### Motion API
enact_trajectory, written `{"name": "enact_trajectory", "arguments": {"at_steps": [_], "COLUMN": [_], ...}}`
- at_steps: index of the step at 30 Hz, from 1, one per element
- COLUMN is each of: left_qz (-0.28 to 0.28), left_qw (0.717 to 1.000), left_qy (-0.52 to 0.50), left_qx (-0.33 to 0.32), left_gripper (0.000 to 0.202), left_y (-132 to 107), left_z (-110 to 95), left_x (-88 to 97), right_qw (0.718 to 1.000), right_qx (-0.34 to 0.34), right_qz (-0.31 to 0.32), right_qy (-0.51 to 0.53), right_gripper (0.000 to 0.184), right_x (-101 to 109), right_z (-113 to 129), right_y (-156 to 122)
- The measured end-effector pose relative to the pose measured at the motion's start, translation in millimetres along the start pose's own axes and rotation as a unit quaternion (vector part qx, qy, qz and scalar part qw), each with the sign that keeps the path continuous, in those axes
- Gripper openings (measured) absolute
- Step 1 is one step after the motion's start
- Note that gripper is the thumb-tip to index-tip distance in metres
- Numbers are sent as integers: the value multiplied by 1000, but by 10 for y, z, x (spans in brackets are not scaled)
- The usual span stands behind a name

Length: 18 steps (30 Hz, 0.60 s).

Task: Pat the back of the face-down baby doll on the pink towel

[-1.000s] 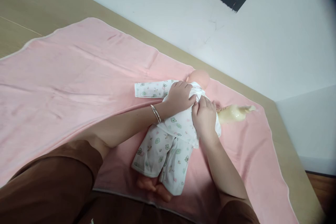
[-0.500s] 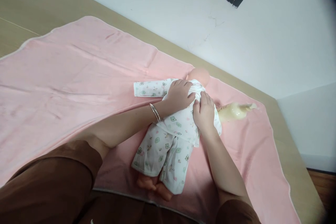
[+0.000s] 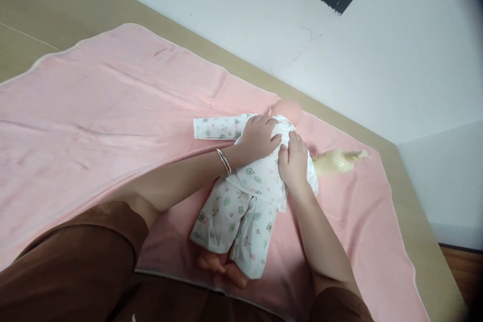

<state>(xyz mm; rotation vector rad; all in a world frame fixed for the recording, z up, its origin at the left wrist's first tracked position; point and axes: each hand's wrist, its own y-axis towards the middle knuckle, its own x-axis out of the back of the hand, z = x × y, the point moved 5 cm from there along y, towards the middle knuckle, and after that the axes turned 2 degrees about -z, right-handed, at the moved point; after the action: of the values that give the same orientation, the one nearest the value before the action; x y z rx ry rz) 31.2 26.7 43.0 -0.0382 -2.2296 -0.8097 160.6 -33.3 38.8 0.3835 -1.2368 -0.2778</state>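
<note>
Soft baby doll in white printed pyjamas (image 3: pixel 249 196) lies on the pink fleece blanket (image 3: pixel 113 105). Left hand (image 3: pixel 260 137) and right hand (image 3: pixel 293 162) both press flat on its chest, fingers closed on the top's fabric.

The doll (image 3: pixel 249 191) lies on the blanket (image 3: pixel 113 110), which covers the table (image 3: pixel 56 5).

View: head camera, the only one
Facing: forward and down over the pink blanket (image 3: pixel 113 105), slightly tilted
Nearness: close
Edges: right corners dark, perhaps lens vignetting
Shared: none
</note>
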Motion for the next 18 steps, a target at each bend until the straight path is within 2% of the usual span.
{"name": "enact_trajectory", "arguments": {"at_steps": [18], "left_qz": [3], "left_qw": [1000], "left_qy": [-3], "left_qx": [-1], "left_gripper": [17], "left_y": [1], "left_z": [-8], "left_x": [13], "right_qw": [1000], "right_qx": [-20], "right_qz": [21], "right_qy": [-5], "right_gripper": [56], "right_x": [-33], "right_z": [-26], "right_y": [-15]}}
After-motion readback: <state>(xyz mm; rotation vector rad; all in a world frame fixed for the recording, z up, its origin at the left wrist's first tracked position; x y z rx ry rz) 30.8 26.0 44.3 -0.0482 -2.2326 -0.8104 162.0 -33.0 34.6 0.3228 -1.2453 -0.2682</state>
